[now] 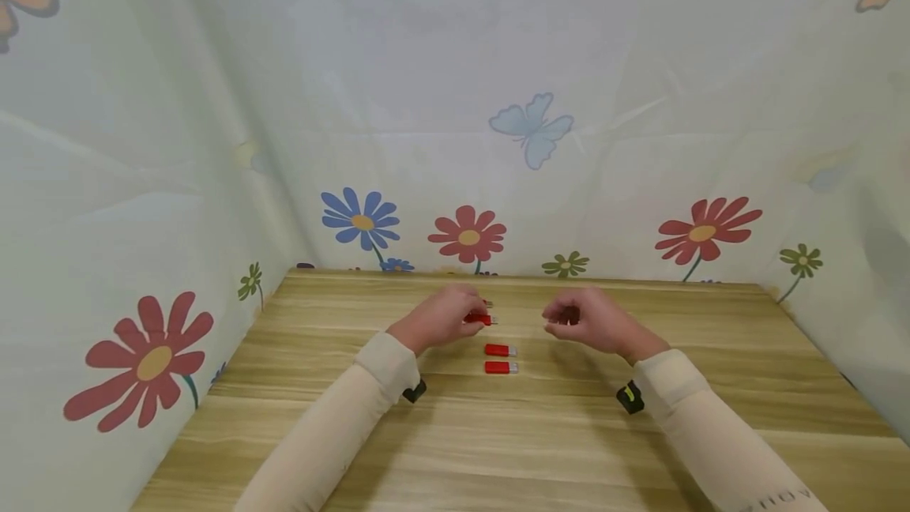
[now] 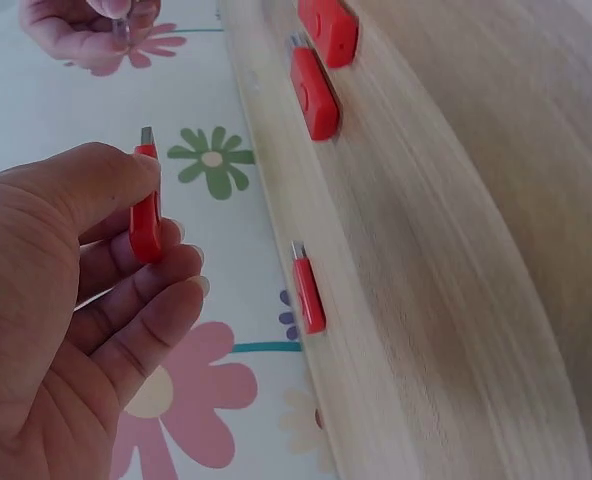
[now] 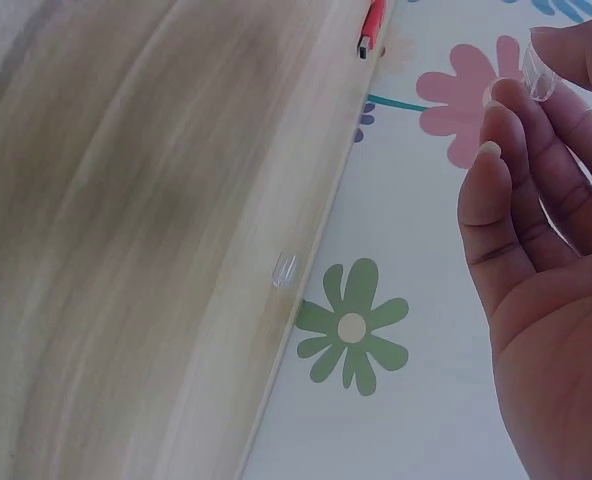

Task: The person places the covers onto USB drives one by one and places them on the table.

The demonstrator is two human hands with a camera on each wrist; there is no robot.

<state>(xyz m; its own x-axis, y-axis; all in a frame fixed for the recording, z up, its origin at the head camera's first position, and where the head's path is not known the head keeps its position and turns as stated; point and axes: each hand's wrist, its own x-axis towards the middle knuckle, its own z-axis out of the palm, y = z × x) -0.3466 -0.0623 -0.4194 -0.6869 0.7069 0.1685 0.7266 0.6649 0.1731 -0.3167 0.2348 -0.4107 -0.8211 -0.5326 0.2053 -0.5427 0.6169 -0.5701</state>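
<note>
1. A person's left hand [image 1: 442,316] pinches a red USB stick [image 2: 146,205] between thumb and fingers, its metal plug bare and directed toward the right hand.
2. The right hand [image 1: 597,318], facing the left across a gap, pinches a small clear cap [image 3: 539,75] between thumb and fingertip; its other fingers curve loosely.
3. Another red stick [image 2: 307,290] rests on the wooden worktop [image 1: 455,449] just beyond the left hand, which partly hides it in the head view.
4. Two more, a third stick [image 1: 501,350] and a fourth stick [image 1: 502,367], lie flat, side by side, nearer the person than the left hand and to its right, plugs toward the right-hand side.
5. A second clear cap [image 3: 286,270] lies on the worktop, apart from the right hand's fingers.
6. Cream sleeves [image 1: 334,425] cover both arms; beyond the hands hangs a pale sheet [image 1: 426,62] printed with flowers and a butterfly.
</note>
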